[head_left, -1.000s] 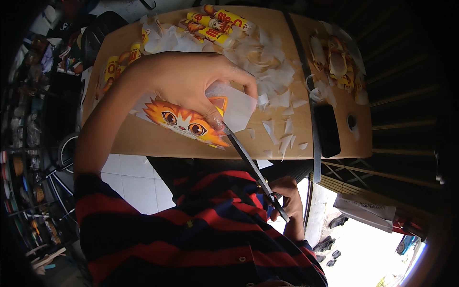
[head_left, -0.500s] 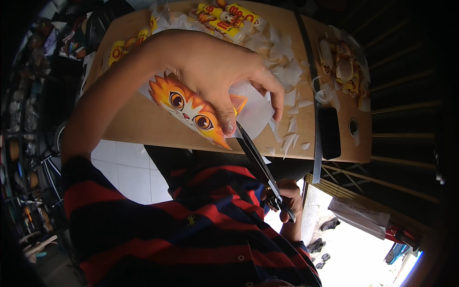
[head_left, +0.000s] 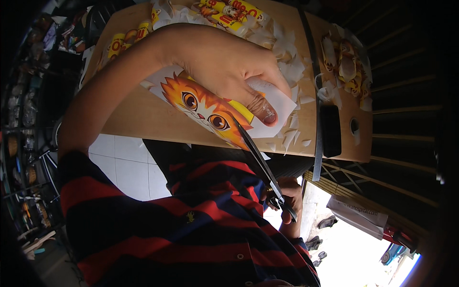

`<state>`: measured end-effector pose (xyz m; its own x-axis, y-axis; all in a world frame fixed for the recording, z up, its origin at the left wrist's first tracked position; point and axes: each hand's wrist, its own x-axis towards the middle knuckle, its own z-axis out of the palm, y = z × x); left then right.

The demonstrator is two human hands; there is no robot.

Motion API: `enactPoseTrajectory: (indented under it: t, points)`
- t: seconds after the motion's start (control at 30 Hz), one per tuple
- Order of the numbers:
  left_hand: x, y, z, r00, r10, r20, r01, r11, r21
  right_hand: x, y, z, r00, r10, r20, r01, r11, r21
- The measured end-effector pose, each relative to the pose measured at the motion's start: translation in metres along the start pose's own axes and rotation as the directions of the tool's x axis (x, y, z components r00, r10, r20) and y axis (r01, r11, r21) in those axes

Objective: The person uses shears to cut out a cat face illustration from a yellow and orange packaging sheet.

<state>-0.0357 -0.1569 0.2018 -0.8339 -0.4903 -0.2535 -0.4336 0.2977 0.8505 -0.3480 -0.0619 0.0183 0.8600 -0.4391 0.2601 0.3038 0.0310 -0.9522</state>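
Note:
My left hand [head_left: 234, 71] reaches over the table with its thumb and fingers closed on a printed paper cat face [head_left: 203, 112], orange and white with big amber eyes. Some white paper margin remains along its right side, under the thumb. In my right hand [head_left: 290, 193], low at the right, are long dark scissors [head_left: 260, 160], gripped by the handles. Their blade tips meet the paper between the cat's right-hand eye and the thumb. Whether the blades are parted is hard to make out.
Paper scraps [head_left: 289, 69] litter the wooden table [head_left: 129, 119]. Yellow printed cut-outs [head_left: 220, 16] lie at the back, with more cut-outs [head_left: 349, 67] to the right. A black phone [head_left: 330, 131] rests beside a dark strip [head_left: 318, 148] crossing the tabletop.
The cat face has shifted right and slightly down. My left thumb has moved right, off the ear area onto the white margin. The scissors have barely moved.

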Motion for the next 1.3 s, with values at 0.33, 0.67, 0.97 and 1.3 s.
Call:
enactPoseTrajectory:
  t: [0.33,0.67,0.97,1.3]
  points:
    - [0.004,0.014,-0.001,0.998,0.028,0.064,-0.033,0.997,0.071,-0.004,-0.01,0.0,1.0,0.011,0.004,-0.011,0.999,-0.036]
    - [0.005,0.012,0.0,0.991,0.064,0.114,-0.056,0.996,-0.073,-0.004,-0.018,0.002,1.0,0.017,-0.011,-0.018,0.997,-0.074]
    - [0.005,0.018,0.002,0.991,0.074,0.111,-0.062,0.993,-0.105,-0.008,-0.01,0.006,1.0,0.0,-0.022,-0.002,0.997,-0.081]
    - [-0.001,0.032,0.009,0.983,0.184,-0.019,-0.184,0.983,-0.01,-0.01,-0.01,0.007,0.999,-0.009,-0.036,0.006,0.995,-0.099]
